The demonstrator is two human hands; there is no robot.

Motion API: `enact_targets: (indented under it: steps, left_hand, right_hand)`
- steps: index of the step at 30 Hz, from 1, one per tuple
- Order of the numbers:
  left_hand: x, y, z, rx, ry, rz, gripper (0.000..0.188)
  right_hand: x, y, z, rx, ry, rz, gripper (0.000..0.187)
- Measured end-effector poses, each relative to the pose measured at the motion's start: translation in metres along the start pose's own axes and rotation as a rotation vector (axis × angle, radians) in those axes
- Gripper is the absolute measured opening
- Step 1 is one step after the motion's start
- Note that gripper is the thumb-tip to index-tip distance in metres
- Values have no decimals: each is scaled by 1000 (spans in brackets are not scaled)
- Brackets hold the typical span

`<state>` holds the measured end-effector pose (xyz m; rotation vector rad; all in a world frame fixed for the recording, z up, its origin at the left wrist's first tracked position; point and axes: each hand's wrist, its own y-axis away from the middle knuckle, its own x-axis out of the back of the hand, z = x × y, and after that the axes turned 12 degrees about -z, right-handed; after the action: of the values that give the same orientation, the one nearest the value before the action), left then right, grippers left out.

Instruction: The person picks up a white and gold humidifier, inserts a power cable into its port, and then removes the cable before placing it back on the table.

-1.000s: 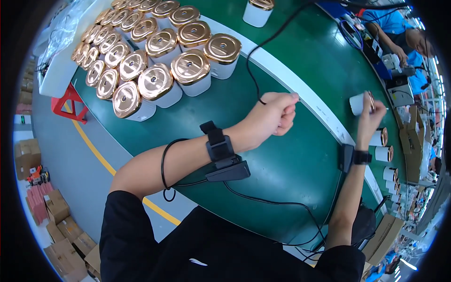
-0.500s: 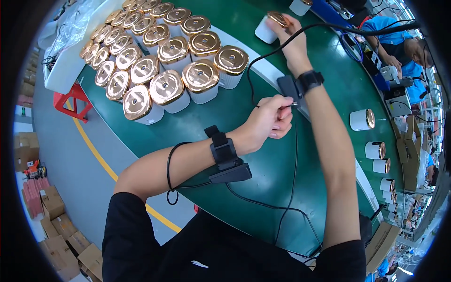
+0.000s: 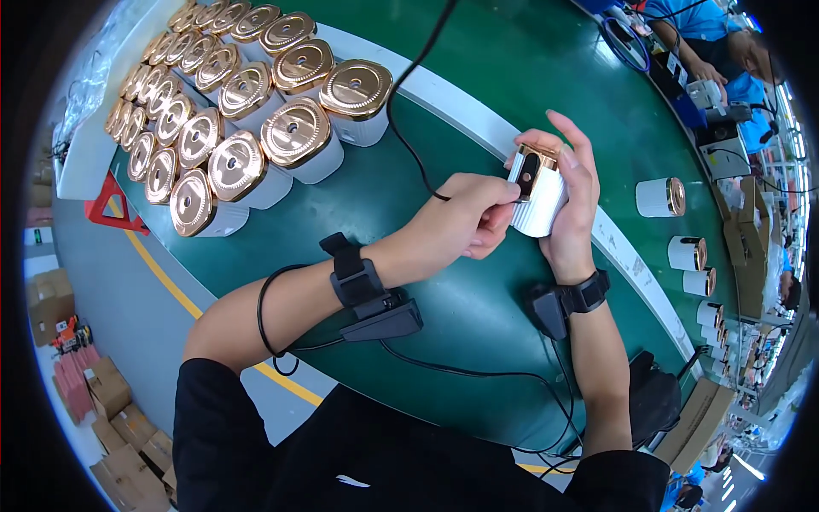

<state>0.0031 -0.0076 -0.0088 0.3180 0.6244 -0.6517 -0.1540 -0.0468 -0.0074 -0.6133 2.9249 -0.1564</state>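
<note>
Head view: the right hand [image 3: 570, 200] grasps a white cylindrical container with a copper-coloured rim [image 3: 537, 189], fingers wrapped around its far side, holding it above the green table [image 3: 444, 94] near the white edge strip [image 3: 478, 128]. The container is tilted, its dark-centred end facing the person. The left hand [image 3: 465, 218] is closed in a pinch, fingertips [image 3: 510, 192] touching the container's left edge. Whether the left hand grips a small part is not discernible. A black cable [image 3: 409, 119] runs from the top of the picture down to the left hand.

Both wrists carry black strap-mounted devices: the left wrist unit [image 3: 363, 286] and the right wrist unit [image 3: 570, 300], each with a cable leading toward the body.

At upper left, a batch of finished containers with copper lids [image 3: 247, 94] stands upright in close rows on the table, well apart from the hands. To the right, beyond the strip, single white containers lying on their sides [image 3: 661, 196] form a line. Another person in a blue top [image 3: 708, 21] works at upper right. Cardboard boxes [image 3: 111, 401] lie on the floor at lower left.
</note>
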Motion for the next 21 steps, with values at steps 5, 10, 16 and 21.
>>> enact_targets:
  steps: [5, 10, 16, 21]
  left_hand:
    - [-4, -1, -2, -36, -53, 66, 39]
    - [-11, 2, -3, -39, -162, 123, 40]
    - [-6, 2, 1, 41, -24, 100, 40]
    - [-1, 1, 3, 67, 44, 11, 39]
  right_hand:
    - [8, 2, 1, 41, 94, 4, 45]
    - [2, 4, -1, 87, 226, 49, 37]
    - [-6, 6, -6, 238, 540, 34, 31]
    - [-10, 6, -4, 192, 372, 77, 28]
